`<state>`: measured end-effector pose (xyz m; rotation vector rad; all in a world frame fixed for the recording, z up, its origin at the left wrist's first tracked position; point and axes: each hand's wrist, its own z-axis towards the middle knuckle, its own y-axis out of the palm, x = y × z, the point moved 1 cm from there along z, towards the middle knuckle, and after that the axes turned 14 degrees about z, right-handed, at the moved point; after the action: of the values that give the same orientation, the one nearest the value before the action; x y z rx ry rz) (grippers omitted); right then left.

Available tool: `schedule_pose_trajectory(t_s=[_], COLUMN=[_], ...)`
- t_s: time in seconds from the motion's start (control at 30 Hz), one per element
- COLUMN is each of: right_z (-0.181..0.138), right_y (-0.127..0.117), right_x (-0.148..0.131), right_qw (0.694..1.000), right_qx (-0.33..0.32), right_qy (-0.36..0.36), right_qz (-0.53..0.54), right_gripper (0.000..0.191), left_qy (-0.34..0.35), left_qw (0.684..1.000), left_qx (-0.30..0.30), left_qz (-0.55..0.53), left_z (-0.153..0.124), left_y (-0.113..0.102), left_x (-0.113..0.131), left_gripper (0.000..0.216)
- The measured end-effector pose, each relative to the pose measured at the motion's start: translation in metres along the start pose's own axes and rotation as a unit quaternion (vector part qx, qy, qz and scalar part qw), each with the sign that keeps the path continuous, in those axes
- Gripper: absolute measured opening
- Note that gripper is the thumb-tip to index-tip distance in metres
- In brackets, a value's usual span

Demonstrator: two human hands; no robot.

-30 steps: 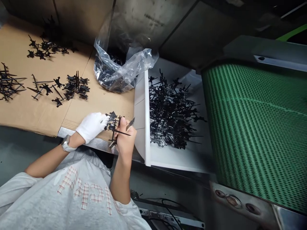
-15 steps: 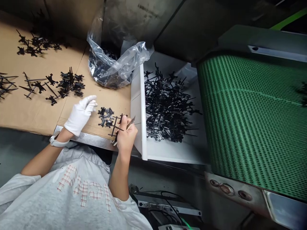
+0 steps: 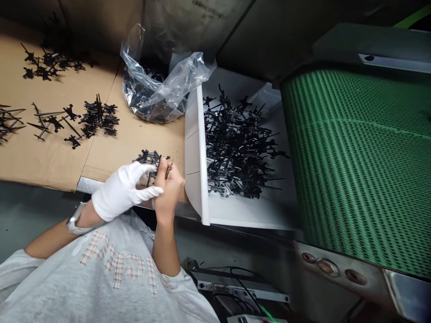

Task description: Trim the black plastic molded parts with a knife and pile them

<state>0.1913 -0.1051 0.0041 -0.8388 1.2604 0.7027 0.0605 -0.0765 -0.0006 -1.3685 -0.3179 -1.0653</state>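
- Right hand (image 3: 166,190): bare, fingers curled together and clamped on a small blade (image 3: 169,170), of which only the tip shows; the fingertips press against the black plastic parts.
- Left hand (image 3: 123,190): white cotton glove, fingers open and apart, reaching across to the right hand; the upper fingers lie just beside the parts. A metal wristwatch (image 3: 76,220) sits above it (no brand can be read).
- Parts: a loose cluster of black molded parts (image 3: 150,157), branched like little sprues, lies on the cardboard right at the fingertips. Whether the right hand lifts any of it, I cannot tell.
- Cardboard (image 3: 134,143): a brown sheet on the steel-edged tabletop (image 3: 88,185), carrying more black parts in separate heaps (image 3: 99,119) (image 3: 50,63) (image 3: 10,123).
- Bag (image 3: 151,96): clear plastic, crumpled open, black parts inside, just beyond the cardboard's far edge.
- Bin (image 3: 193,152): white, tilted-walled, right of the hands, heaped with black parts (image 3: 239,143).
- Belt (image 3: 357,166): green mesh, running along the bin's far side.
- Sweatshirt (image 3: 117,264): grey, with plaid letters upside down to this view (not clearly legible).
- Panel (image 3: 207,3): dark metal, with printed writing too blurred to read.
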Motion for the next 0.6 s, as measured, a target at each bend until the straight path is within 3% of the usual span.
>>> schedule_pose_trajectory(t_s=[0.1,0.23,0.27,0.33,0.4,0.43,0.6], right_z=[-0.001,0.0,0.001,0.004,0.01,0.013,0.03], right_y=[0.011,0.022,0.023,0.021,0.015,0.011,0.01], right_x=[-0.003,-0.002,-0.001,0.003,0.008,0.01,0.016], right_qw=[0.997,0.96,0.953,0.968,0.988,0.99,0.973], right_qx=[-0.023,-0.073,-0.088,-0.1,-0.096,-0.095,-0.149], right_qy=[0.015,0.151,0.175,0.169,0.117,0.091,0.005], right_qz=[0.07,0.225,0.233,0.155,0.008,-0.044,-0.175], right_gripper=[0.042,0.045,0.044,0.043,0.044,0.045,0.038], left_qy=[-0.02,-0.114,-0.13,-0.151,-0.152,-0.127,-0.198], left_qw=[0.998,0.978,0.973,0.969,0.968,0.967,0.894], left_qx=[0.066,0.125,0.133,0.161,0.199,0.191,0.255], left_qz=[-0.002,-0.123,-0.136,-0.107,0.004,0.114,0.311], left_z=[-0.007,-0.006,-0.005,-0.004,-0.003,-0.003,-0.024], left_y=[0.008,0.021,0.02,0.009,-0.017,-0.035,-0.145], left_x=[0.012,0.015,0.013,0.003,-0.019,-0.032,-0.114], left_gripper=[0.022,0.028,0.03,0.036,0.041,0.042,0.038])
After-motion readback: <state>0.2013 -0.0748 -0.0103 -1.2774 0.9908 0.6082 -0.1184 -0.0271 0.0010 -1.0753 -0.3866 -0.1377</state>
